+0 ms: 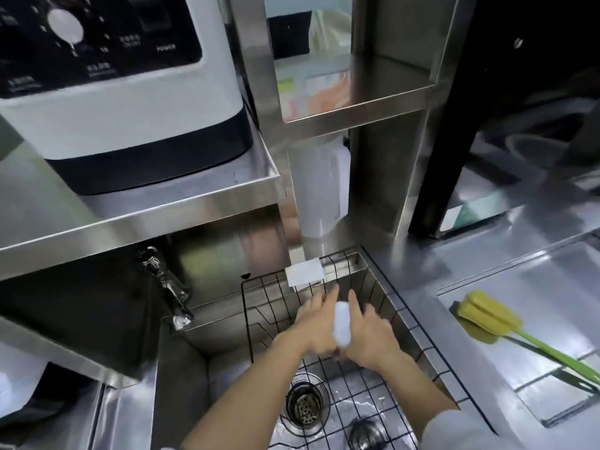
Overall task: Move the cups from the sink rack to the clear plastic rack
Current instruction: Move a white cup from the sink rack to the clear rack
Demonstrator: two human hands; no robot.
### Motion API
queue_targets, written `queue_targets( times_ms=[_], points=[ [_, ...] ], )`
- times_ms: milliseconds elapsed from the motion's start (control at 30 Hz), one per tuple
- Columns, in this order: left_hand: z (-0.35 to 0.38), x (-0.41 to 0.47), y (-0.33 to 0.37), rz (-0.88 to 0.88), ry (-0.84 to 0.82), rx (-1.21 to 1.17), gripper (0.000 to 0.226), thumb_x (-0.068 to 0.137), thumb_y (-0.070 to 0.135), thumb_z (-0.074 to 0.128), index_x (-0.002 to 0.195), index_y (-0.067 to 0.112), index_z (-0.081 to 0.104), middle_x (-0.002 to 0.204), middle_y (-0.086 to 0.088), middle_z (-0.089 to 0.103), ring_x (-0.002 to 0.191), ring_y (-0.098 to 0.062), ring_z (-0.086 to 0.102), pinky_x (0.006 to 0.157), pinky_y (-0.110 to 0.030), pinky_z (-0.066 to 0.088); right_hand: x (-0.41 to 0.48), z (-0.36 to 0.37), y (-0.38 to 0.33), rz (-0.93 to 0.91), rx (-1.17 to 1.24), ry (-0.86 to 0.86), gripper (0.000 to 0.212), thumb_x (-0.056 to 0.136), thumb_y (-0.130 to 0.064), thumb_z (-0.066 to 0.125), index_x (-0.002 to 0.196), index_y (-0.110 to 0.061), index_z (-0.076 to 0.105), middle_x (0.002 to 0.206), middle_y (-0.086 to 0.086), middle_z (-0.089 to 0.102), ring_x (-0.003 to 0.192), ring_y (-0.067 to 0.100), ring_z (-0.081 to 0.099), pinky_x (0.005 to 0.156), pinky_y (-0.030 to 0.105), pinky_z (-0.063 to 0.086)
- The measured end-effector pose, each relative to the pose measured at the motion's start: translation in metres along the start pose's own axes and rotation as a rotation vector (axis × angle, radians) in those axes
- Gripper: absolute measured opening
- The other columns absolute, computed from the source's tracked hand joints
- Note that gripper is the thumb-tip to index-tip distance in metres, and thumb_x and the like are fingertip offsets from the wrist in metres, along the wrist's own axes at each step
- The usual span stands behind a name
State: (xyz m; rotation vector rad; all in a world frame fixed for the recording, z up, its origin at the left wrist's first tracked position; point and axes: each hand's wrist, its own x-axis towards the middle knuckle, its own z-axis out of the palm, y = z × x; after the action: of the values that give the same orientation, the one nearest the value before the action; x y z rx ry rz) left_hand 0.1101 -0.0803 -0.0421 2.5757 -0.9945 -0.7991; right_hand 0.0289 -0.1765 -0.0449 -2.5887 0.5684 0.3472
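Steel sink (207,378) below, both hands (344,326) clasp one cup (341,323) over the sink rack (259,303); transfer barely begun, clear rack unseen.

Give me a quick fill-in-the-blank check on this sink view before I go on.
1. The white cup is held between ____ hands.
2. The hands are above the black wire ____ in the sink.
3. The brush with the yellow head has a ____ handle.
4. The drain lies ____ the wire grid.

Missing words: both; rack; green; under
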Motion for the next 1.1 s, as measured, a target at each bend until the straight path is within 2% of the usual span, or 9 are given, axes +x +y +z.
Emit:
queue_targets(
  times_ms=[167, 233, 267, 300, 467, 700, 867, 1000, 1100],
  points=[
    [0.008, -0.001, -0.005, 0.084, -0.036, 0.001, 0.082, 0.059, 0.022, 0.077, 0.127, 0.014, 0.033, 0.128, -0.009, 0.035, 0.121, -0.027, 0.035, 0.105, -0.037, 0.036, -0.004, 0.004, 0.004, -0.06, 0.03, 0.021, 0.095, 0.057, -0.048, 0.078, 0.13, -0.018, 0.025, 0.123, 0.009, 0.05, 0.111, 0.032, 0.057, 0.088, 0.041, 0.045],
    [0.012, -0.002, -0.012, 0.095, -0.038, -0.051, 0.055, 0.051, 0.029, 0.075, 0.098, 0.025, 0.047, 0.098, -0.003, 0.055, 0.087, -0.022, 0.055, 0.073, -0.042, 0.055, -0.011, 0.004, 0.001, -0.091, -0.056, 0.037, 0.098, 0.058, -0.055, 0.074, 0.132, -0.019, 0.023, 0.122, 0.007, 0.051, 0.111, 0.03, 0.057, 0.09, 0.041, 0.043],
    [0.012, -0.004, -0.015, 0.099, -0.037, -0.078, 0.047, 0.048, 0.032, 0.074, 0.087, 0.027, 0.047, 0.085, -0.002, 0.058, 0.072, -0.022, 0.057, 0.057, -0.043, 0.054, -0.014, 0.003, -0.001, -0.1, -0.093, 0.035, 0.1, 0.058, -0.057, 0.073, 0.134, -0.02, 0.021, 0.122, 0.007, 0.051, 0.111, 0.03, 0.056, 0.091, 0.041, 0.041],
    [0.009, -0.009, -0.015, 0.098, -0.032, -0.085, 0.047, 0.047, 0.035, 0.074, 0.085, 0.027, 0.047, 0.081, -0.001, 0.059, 0.067, -0.023, 0.058, 0.051, -0.043, 0.052, -0.016, 0.001, -0.002, -0.109, -0.111, 0.034, 0.1, 0.058, -0.058, 0.072, 0.135, -0.02, 0.021, 0.122, 0.007, 0.051, 0.111, 0.029, 0.056, 0.091, 0.041, 0.04],
    [-0.032, -0.068, -0.01, 0.188, 0.097, -0.045, 0.078, 0.049, 0.046, 0.076, 0.117, 0.029, 0.041, 0.118, 0.005, 0.052, 0.108, -0.017, 0.051, 0.089, -0.039, 0.048, -0.044, -0.025, -0.024, -0.184, -0.048, 0.054, 0.103, 0.057, -0.058, 0.074, 0.138, -0.024, 0.02, 0.124, 0.004, 0.051, 0.112, 0.026, 0.053, 0.094, 0.041, 0.036],
    [-0.098, -0.161, -0.025, 0.241, 0.266, 0.046, 0.088, 0.054, 0.054, 0.076, 0.13, 0.042, 0.033, 0.133, 0.016, 0.05, 0.12, -0.008, 0.048, 0.097, -0.034, 0.045, -0.092, -0.057, -0.099, -0.36, 0.117, 0.158, 0.095, 0.051, -0.063, 0.071, 0.133, -0.04, 0.027, 0.124, -0.013, 0.056, 0.113, 0.014, 0.053, 0.095, 0.046, 0.041],
    [-0.143, -0.262, -0.051, 0.285, 0.424, 0.059, 0.084, 0.061, 0.049, 0.075, 0.134, 0.038, 0.035, 0.137, 0.015, 0.05, 0.122, -0.007, 0.047, 0.102, -0.029, 0.038, -0.149, -0.075, -0.175, -0.507, 0.264, 0.141, 0.085, 0.049, -0.052, 0.082, 0.12, -0.054, 0.036, 0.112, -0.023, 0.059, 0.105, 0.002, 0.054, 0.088, 0.035, 0.051],
    [-0.163, -0.338, -0.094, 0.22, 0.531, 0.116, 0.101, 0.06, 0.057, 0.073, 0.143, 0.036, 0.019, 0.147, 0.012, 0.039, 0.131, -0.01, 0.039, 0.107, -0.035, 0.036, -0.191, -0.071, -0.248, -0.656, 0.345, 0.113, 0.082, 0.049, -0.046, 0.085, 0.115, -0.062, 0.038, 0.116, -0.03, 0.057, 0.111, -0.006, 0.05, 0.092, 0.03, 0.048],
    [-0.174, -0.394, -0.127, 0.156, 0.586, 0.114, 0.106, 0.058, 0.059, 0.075, 0.142, 0.036, 0.015, 0.146, 0.01, 0.041, 0.129, -0.015, 0.042, 0.103, -0.037, 0.039, -0.211, -0.051, -0.299, -0.71, 0.369, 0.125, 0.089, 0.047, -0.045, 0.086, 0.118, -0.061, 0.036, 0.122, -0.029, 0.053, 0.116, -0.006, 0.047, 0.096, 0.025, 0.042]
  ],
)
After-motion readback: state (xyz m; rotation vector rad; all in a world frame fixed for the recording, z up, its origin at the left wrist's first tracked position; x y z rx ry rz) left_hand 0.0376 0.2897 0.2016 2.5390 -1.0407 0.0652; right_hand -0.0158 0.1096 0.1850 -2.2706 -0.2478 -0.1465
